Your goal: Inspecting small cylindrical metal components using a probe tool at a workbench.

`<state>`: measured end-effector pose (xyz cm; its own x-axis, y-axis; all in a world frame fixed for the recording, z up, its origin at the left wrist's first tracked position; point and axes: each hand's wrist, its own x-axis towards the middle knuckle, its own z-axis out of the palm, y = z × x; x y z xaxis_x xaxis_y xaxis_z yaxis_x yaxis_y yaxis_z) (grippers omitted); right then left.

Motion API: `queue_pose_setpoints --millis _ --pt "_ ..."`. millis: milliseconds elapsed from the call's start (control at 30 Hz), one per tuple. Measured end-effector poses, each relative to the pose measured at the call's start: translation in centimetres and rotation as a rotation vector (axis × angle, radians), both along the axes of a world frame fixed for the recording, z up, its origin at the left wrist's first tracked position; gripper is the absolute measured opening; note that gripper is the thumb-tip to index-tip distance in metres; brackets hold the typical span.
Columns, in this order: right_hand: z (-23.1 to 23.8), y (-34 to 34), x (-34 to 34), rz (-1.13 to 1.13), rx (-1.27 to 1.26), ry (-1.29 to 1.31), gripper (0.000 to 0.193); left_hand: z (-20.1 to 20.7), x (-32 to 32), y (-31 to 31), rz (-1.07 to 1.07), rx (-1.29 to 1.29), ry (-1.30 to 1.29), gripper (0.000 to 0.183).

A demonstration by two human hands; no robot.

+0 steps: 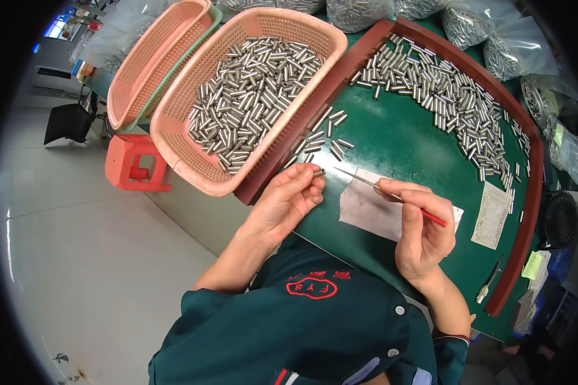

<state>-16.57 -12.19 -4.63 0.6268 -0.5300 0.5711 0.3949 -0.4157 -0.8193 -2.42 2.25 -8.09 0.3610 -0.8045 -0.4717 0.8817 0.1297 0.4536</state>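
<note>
One small metal sleeve [317, 172] sat pinched between our left hand's [288, 199] thumb and fingertips, held just above the near-left part of the green table [398, 138]. It was a short, silvery cylinder, bright and smooth; we could not tell at this size whether its end was open or solid. Our right hand [420, 224] was closed in a pen-like pinch on a thin pointed tool [392, 194] with a red handle and a slim metal tip, the tip aimed toward the sleeve and stopping just short of it. Below the tool lay a white paper sheet [369, 212], flat on the table.

Many like sleeves lay in a loose heap [449, 96] along the far and right edge of the table, inside the raised dark-red rim [530, 212]. A smaller cluster [321, 138] lay just beyond our left hand. More filled the pink mesh basket [250, 90] to the left, which leaned on the rim. A printed slip [491, 215] lay to the right of our right hand.
</note>
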Motion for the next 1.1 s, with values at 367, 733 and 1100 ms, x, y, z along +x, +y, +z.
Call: queue_pose_setpoints --millis 367,733,1100 --pt "-0.5 0.3 0.5 -0.005 -0.009 0.007 0.009 -0.2 0.1 0.0 -0.009 -0.022 0.013 0.011" --pt "-0.5 0.6 0.7 0.014 -0.012 0.008 0.011 -0.1 0.1 -0.1 -0.012 -0.030 0.029 0.011" --pt "-0.4 0.6 0.9 0.029 -0.143 0.014 0.018 0.0 0.2 0.3 -0.042 -0.035 0.024 0.010"
